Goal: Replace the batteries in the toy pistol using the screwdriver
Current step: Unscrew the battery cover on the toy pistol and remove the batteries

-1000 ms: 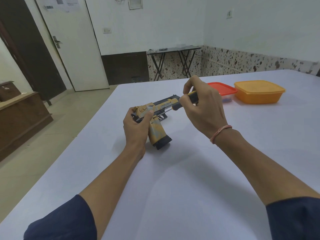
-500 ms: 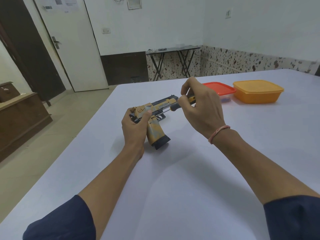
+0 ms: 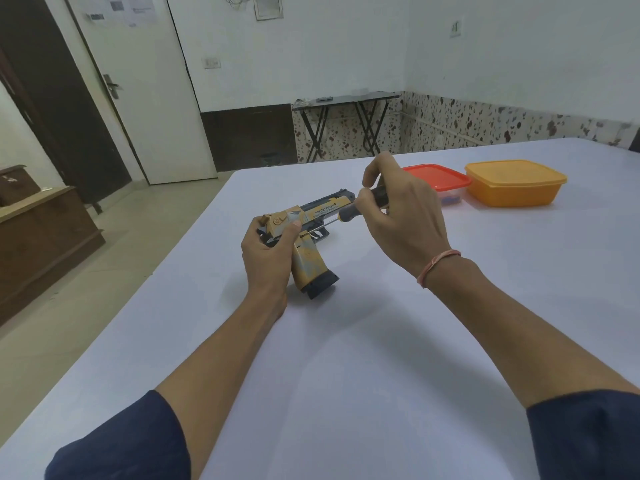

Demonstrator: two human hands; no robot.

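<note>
The yellow and grey toy pistol [image 3: 313, 258] lies on its side on the white table [image 3: 346, 358], barrel pointing away, black grip base toward me. My left hand [image 3: 268, 252] clamps its rear end, thumb on top. My right hand [image 3: 401, 220] grips the black-and-yellow handle of the screwdriver [image 3: 349, 212]. Its thin metal shaft slants down-left, and the tip meets the pistol's side just above the grip, near my left thumb.
A clear box with a red lid [image 3: 441, 180] and an orange lidded container [image 3: 514, 183] stand at the back right of the table. The table's left edge drops to the floor. A wooden cabinet [image 3: 38, 237] stands at far left.
My right hand's fingers have shifted around the screwdriver handle, showing more of it, with the tip staying on the pistol. The pistol and my left hand have barely moved.
</note>
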